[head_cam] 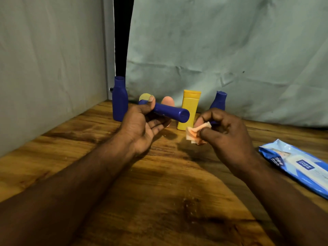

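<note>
My left hand grips a dark blue bottle lying sideways in the air, its flat base turned toward the right, my thumb on top near its neck. Just to the right, my right hand pinches a crumpled, orange-stained wipe between thumb and fingers. The wipe sits a little below and right of the bottle's base, apart from it. Both hands hover over the wooden table.
A tall blue bottle, a yellow bottle and a small blue bottle stand along the back by the cloth backdrop. Yellow and pink round shapes peek out behind the held bottle. A blue wet-wipes pack lies at the right.
</note>
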